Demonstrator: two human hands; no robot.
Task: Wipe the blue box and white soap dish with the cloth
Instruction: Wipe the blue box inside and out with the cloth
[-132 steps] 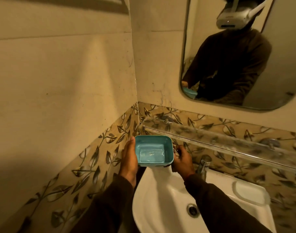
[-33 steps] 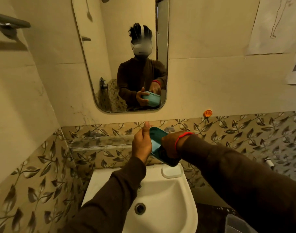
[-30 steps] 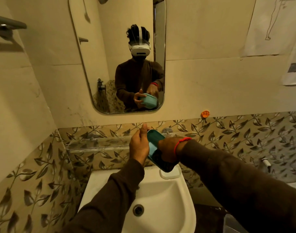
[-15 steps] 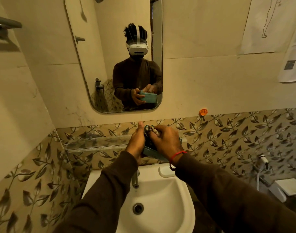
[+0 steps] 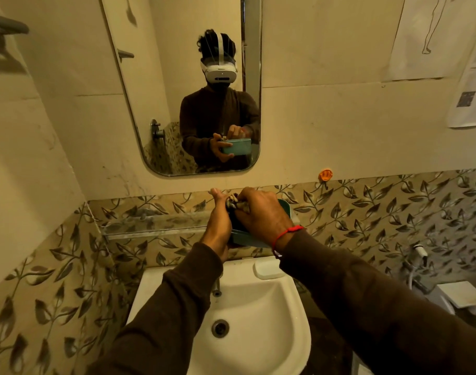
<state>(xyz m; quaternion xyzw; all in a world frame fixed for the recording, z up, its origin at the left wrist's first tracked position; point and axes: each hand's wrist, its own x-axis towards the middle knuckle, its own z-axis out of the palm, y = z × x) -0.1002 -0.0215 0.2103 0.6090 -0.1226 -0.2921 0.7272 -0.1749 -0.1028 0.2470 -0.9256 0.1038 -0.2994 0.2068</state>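
Note:
I hold the blue box (image 5: 284,209) above the sink, level with the glass shelf. My left hand (image 5: 218,226) grips its left side, thumb up along the rim. My right hand (image 5: 261,212) lies over the box's opening with a bunched, patterned cloth (image 5: 235,204) pressed inside near the far left corner. Most of the box is hidden under my hands; only its right rim and lower edge show. The white soap dish (image 5: 268,268) sits on the sink's back ledge, right of the tap, below my right wrist.
A white sink (image 5: 247,301) with a drain is below my arms, and a metal tap (image 5: 216,288) rises at its back. A glass shelf (image 5: 155,226) runs along the leaf-patterned tiles. A mirror (image 5: 155,85) hangs above. A toilet spray hose (image 5: 418,255) and a white fixture (image 5: 464,296) are at right.
The box went from tilted on edge to nearly level. My right hand moved from behind the box to over its opening with the cloth. The view has swung right since the first frame.

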